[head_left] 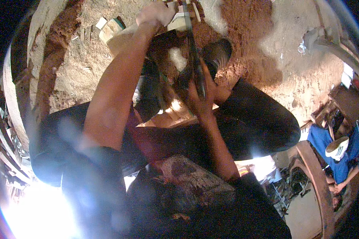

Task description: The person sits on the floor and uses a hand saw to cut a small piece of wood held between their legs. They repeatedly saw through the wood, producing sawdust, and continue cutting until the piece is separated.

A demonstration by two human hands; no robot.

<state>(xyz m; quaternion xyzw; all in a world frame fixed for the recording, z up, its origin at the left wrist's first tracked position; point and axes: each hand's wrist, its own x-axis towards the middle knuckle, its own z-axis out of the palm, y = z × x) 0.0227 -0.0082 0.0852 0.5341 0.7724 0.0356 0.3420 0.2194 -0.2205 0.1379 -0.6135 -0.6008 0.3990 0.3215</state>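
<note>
My left hand [157, 14], at the far end of my stretched arm, is closed with curled fingers on a pale wooden piece [179, 22]. Alongside it, a long tool [193, 51] with a thin dark blade runs from the top edge toward me. Its near end is in my right hand [203, 89], with the fingers wrapped round it. The blade appears almost edge-on, so its exact kind is unclear. Its far end passes close to the wood, just right of my left hand. Whether it touches the wood cannot be made out.
Pale wood offcuts [107, 30] lie left of my left hand. Wood dust covers the brown ground [247, 40]. My dark-clad legs [263, 119] are bent around the work. At the right, another person in blue trousers [321, 137] is near a curved wooden beam [315, 179].
</note>
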